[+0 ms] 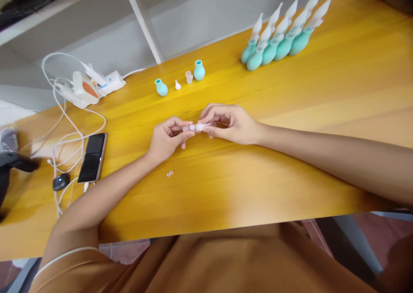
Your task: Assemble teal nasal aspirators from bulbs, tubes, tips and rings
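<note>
Tip (201, 127), pinched by my right fingers (217, 132), meets the tube (186, 128) my left fingers (186, 136) pinch over the table (226, 189).

Indoor desk workspace, home or small office; view is not telling which. Wooden desk (226, 185) is standing against grey-and-white shelving (141, 22). Power strip (113, 84) is carrying chargers (85, 87), white cable (61, 53) is looping over desktop, phone (93, 157) is lying beside it: ordinary desk gear. Reddish floor tiles (125, 252) are showing below front edge. Rows of teal bulbs (270, 53) with whitish tips (282, 25) are standing toward back, loose teal bulbs (199, 72) are resting nearby, lending desk light-workshop look.
</note>
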`<action>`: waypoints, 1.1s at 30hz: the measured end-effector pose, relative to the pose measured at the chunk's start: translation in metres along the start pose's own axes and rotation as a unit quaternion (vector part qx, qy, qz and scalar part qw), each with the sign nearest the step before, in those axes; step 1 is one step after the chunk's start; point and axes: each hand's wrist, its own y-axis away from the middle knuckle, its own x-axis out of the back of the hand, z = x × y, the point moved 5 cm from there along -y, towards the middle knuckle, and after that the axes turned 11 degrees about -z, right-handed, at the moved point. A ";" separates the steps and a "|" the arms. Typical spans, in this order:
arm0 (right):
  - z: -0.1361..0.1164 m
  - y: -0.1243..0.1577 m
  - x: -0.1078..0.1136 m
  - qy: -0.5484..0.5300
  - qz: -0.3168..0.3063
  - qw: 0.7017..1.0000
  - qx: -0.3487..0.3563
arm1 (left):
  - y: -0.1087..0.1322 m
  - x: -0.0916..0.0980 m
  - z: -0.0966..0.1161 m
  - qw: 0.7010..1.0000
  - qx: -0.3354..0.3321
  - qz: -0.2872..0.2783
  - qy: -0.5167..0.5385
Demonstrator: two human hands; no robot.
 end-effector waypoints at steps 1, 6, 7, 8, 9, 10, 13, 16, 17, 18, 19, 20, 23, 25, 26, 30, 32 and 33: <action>-0.001 0.000 -0.001 -0.004 0.005 1.000 0.006 | 0.000 0.000 0.000 1.000 -0.004 -0.001 0.003; -0.004 0.003 -0.004 0.000 0.022 0.999 0.033 | 0.000 0.001 -0.001 1.000 -0.014 -0.021 0.010; -0.004 0.003 -0.004 0.009 0.025 0.999 0.038 | 0.001 0.001 -0.002 1.000 -0.013 -0.026 0.007; -0.004 0.003 -0.003 0.018 0.028 0.999 0.041 | 0.003 0.000 -0.002 0.999 -0.009 -0.032 0.003; -0.004 0.003 -0.003 0.028 0.030 0.998 0.042 | 0.005 -0.003 -0.002 0.999 -0.007 -0.037 -0.001; -0.005 0.002 -0.003 0.040 0.027 0.998 0.043 | 0.008 -0.007 -0.001 0.999 -0.007 -0.044 -0.004; -0.009 -0.002 -0.009 0.085 -0.024 0.994 0.066 | 0.018 -0.028 0.003 0.995 -0.021 -0.094 -0.031; -0.012 -0.007 -0.016 0.116 -0.064 0.987 0.089 | 0.026 -0.051 0.006 0.979 -0.032 -0.155 -0.124; -0.011 -0.008 -0.017 0.124 -0.053 0.987 0.084 | 0.026 -0.053 0.006 0.978 -0.030 -0.148 -0.143; -0.009 -0.009 -0.016 0.132 -0.036 0.988 0.074 | 0.026 -0.053 0.006 0.979 -0.028 -0.133 -0.150; -0.006 -0.010 -0.014 0.143 -0.019 0.988 0.063 | 0.025 -0.051 0.006 0.982 -0.023 -0.117 -0.148; -0.003 -0.011 -0.014 0.153 -0.008 0.987 0.052 | 0.023 -0.049 0.005 0.984 -0.016 -0.106 -0.144; 0.003 -0.012 -0.014 0.166 -0.019 0.985 0.037 | 0.021 -0.047 0.005 0.983 -0.008 -0.122 -0.139; 0.004 -0.012 -0.014 0.164 -0.022 0.986 0.035 | 0.020 -0.046 0.006 0.980 -0.011 -0.127 -0.151; 0.004 -0.012 -0.013 0.166 -0.018 0.985 0.033 | 0.020 -0.046 0.007 0.979 -0.017 -0.122 -0.162; 0.005 -0.013 -0.010 0.190 0.007 0.982 0.007 | 0.018 -0.044 0.008 0.973 -0.050 -0.106 -0.197; 0.004 -0.013 -0.009 0.198 0.015 0.980 -0.002 | 0.017 -0.044 0.007 0.974 -0.053 -0.104 -0.194; 0.004 -0.013 -0.009 0.200 0.014 0.980 -0.003 | 0.017 -0.043 0.006 0.975 -0.049 -0.102 -0.192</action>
